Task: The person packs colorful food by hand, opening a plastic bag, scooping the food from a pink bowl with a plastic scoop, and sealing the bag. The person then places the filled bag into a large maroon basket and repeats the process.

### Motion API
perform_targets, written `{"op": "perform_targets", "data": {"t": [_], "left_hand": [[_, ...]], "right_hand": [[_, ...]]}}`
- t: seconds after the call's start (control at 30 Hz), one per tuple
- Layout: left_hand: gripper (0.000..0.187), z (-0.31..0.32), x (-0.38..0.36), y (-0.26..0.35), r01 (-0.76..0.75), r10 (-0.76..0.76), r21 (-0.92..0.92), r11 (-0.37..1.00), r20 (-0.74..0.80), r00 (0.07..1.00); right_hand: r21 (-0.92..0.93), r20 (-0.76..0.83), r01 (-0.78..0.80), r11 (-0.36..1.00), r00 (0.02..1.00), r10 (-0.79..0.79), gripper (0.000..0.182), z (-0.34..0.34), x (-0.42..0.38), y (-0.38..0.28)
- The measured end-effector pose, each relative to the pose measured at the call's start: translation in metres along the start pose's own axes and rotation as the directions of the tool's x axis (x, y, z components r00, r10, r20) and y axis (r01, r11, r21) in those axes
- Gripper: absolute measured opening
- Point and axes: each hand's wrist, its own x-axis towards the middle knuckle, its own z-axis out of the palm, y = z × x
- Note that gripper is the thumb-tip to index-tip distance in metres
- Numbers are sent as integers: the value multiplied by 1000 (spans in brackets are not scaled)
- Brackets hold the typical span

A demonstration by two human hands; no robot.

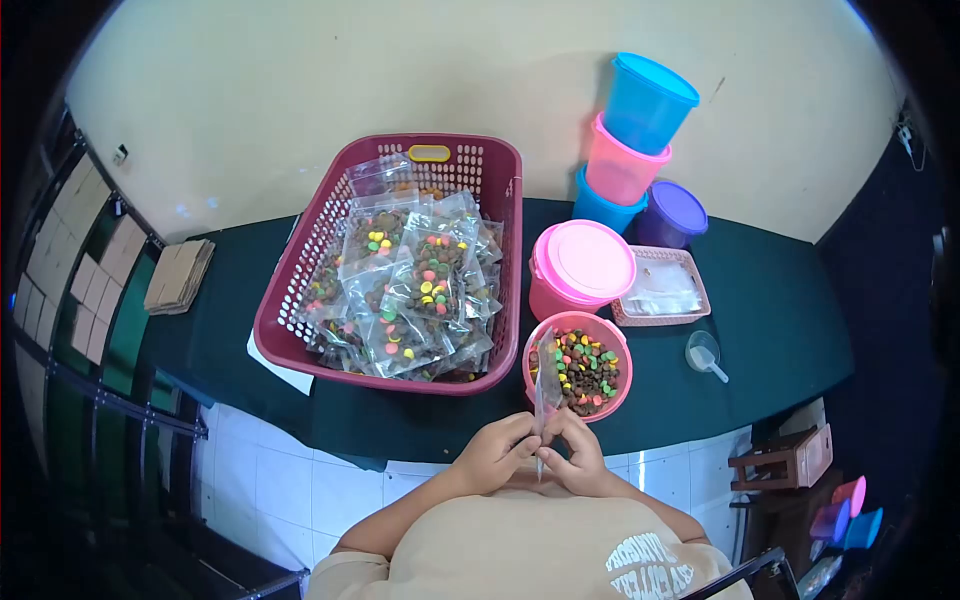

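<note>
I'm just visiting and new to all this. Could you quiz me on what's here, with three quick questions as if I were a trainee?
1. Multiple choice: what colour is the top tub in the tall stack? a) pink b) blue c) purple
2. True or false: the scoop lies in the big basket.
3. Open: what do the left hand and right hand hold together?

Key: 1: b. 2: False; the scoop lies on the table. 3: A clear bag.
</note>
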Motion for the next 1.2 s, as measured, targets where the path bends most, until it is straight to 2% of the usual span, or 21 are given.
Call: {"op": "perform_targets", "data": {"t": [0.03, 0.17, 0.27, 0.33, 0.37, 0.43, 0.47, 0.53, 0.57, 0.63, 0.7, 0.77, 0.8, 0.83, 0.9, 0.97, 1.03, 1.1, 1.17, 1.2], "left_hand": [[39, -1, -1, -1, -37, 37, -19, 999, 0, 999], [41, -2, -3, 5, -34, 34, -38, 999, -3, 999], [42, -3, -4, 1, -58, 58, -7, 998, 30, 998], [24, -3, -4, 2, -83, 83, -27, 996, 19, 996], [24, -3, -4, 2, -84, 84, -27, 996, 24, 996], [18, -1, -3, 2, -119, 124, 93, 989, -49, 991], [18, -1, -3, 3, -119, 123, 92, 989, -42, 991], [10, 0, -1, 4, -203, 257, 368, 907, -104, 961], [10, 1, 1, 6, -204, 256, 366, 908, -97, 962], [10, 4, 5, 9, -280, 391, 443, 852, -181, 903], [11, 7, 6, 13, -232, 335, 434, 870, -177, 925], [13, 11, 5, 12, -180, 275, 427, 886, -172, 946], [13, 13, 4, 10, -98, 191, 464, 880, -157, 969], [14, 14, 3, 9, -18, 104, 501, 865, -145, 984], [14, 13, 4, 9, -21, 102, 532, 846, -124, 987], [13, 12, 4, 9, -25, 99, 562, 827, -102, 990], [12, 11, 4, 8, 1, 111, 557, 830, -166, 980], [11, 10, 4, 9, 31, 89, 503, 864, -212, 973], [11, 9, 5, 11, 60, 64, 447, 893, -256, 965], [11, 9, 6, 11, 15, 116, 472, 881, -247, 962]], "right_hand": [[-7, 4, 13, 1000, 1000, -13, 22, 1, -1, -1], [19, -5, 20, 1000, 1000, -20, 23, 4, -4, -3], [-70, -5, 21, 997, 1000, -21, 23, 8, -6, -5], [-34, -1, -19, 999, 1000, 19, 23, 10, -8, -6], [-36, -7, -20, 999, 1000, 20, 23, 10, -8, -7], [-67, -35, -4, 998, 999, 2, 21, 10, -7, -9], [-68, -41, -7, 998, 999, 4, 21, 11, -8, -9], [-242, -95, -56, 969, 995, 34, 17, 15, -9, -10], [-242, -101, -61, 968, 994, 37, 17, 16, -9, -12], [-370, -185, -202, 907, 973, 142, 14, 15, -5, -18], [-385, -189, -216, 897, 970, 152, 16, 12, -6, -17], [-509, -78, 31, 860, 994, -82, 16, 12, -10, -12], [-507, -82, 26, 862, 993, -79, 16, 12, -12, -9], [-512, -78, -17, 859, 997, -26, 15, 12, -16, -5], [-513, -77, -64, 856, 997, 28, 14, 12, -19, -3], [-441, -313, -310, 842, 933, 179, 12, 12, -21, -1], [-433, -353, -304, 848, 923, 151, 14, 3, -20, 1], [-407, -432, -441, 800, 864, 257, 18, -4, -19, -5], [-370, -439, -456, 809, 853, 280, 22, -9, -18, -6], [-376, -450, -422, 825, 861, 236, 24, -10, -18, -3]]}}
